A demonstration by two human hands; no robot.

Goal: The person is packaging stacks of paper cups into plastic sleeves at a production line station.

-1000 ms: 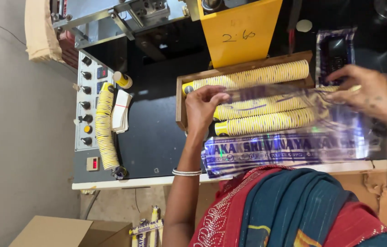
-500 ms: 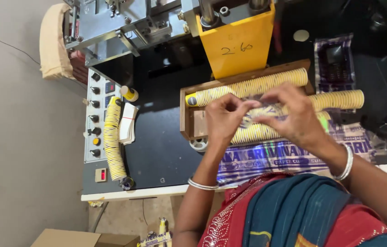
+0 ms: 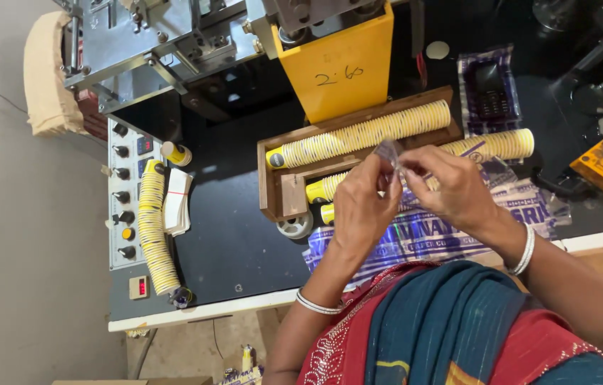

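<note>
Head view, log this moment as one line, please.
left hand and right hand: pinching clear plastic wrap | cup stacks lying in wooden tray | printed bags under hands

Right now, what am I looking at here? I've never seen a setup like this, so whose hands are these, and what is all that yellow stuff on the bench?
This one picture comes from a camera worn on a person's head, looking down at their own two bare hands. The left hand and right hand meet over the bench and pinch a small piece of clear plastic film between the fingertips. Under them lies a printed purple-and-clear plastic bag. The yellow things are long stacks of nested yellow paper cups: one stack lies in an open wooden tray, another curved stack rests by the grey control panel with knobs. Behind stands a machine with a yellow metal chute.
</note>
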